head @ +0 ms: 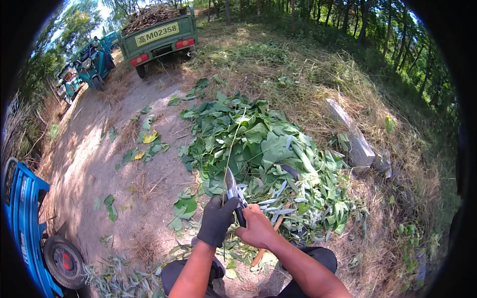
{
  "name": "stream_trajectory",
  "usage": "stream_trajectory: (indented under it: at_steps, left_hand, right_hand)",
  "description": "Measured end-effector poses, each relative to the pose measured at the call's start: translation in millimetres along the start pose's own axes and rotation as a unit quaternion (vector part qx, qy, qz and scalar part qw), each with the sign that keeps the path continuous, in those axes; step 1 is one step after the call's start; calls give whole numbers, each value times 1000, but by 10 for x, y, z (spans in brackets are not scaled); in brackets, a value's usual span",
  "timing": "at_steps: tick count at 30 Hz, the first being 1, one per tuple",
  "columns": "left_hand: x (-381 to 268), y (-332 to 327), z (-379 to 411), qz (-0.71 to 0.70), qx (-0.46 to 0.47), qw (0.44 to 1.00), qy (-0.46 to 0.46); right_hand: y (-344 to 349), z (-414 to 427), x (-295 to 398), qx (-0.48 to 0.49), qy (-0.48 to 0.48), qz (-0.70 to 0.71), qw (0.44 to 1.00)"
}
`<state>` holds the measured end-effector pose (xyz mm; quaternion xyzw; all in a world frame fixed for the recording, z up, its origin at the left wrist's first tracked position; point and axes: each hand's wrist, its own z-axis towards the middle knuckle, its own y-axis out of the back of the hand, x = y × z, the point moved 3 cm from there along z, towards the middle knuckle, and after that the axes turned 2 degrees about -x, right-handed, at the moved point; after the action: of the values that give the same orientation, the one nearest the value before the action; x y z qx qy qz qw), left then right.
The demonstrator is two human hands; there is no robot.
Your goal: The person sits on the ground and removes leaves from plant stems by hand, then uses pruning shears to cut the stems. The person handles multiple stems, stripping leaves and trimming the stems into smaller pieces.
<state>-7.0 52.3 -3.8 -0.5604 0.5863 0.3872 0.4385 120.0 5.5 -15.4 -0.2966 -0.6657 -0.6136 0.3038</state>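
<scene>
My left hand (217,220), in a black glove, grips a long thin stripped stem (231,149) that points up and away over the leaves. In my bare right hand (257,228) is a pair of pruning shears (234,189) with dark handles. Their blades lie close beside the stem, just past my left thumb; whether they touch it I cannot tell. Beneath and beyond both hands spreads a heap of cut green leaves (257,138), broad ones mixed with narrow silvery ones. A wooden tool handle (258,257) pokes out from the heap's near side; its other end is hidden.
A blue vehicle's wheel (64,262) stands at lower left. Ahead is a green cargo vehicle (160,41) loaded with sticks, with teal three-wheelers (91,63) beside it. A concrete post (350,134) lies in dry grass at right. Leafy twigs (123,277) lie near my left knee.
</scene>
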Motion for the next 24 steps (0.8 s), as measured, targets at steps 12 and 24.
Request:
stream_trajectory:
  at_steps: [12, 24]
  left_hand:
    - [-191, 536, 72, 178, -73, 962, -193]
    - [-255, 548, -24, 337, -69, 883, -320]
  right_hand:
    - [456, 88, -160, 29, -108, 396, 911]
    - [741, 63, -210, 13, -52, 339, 939]
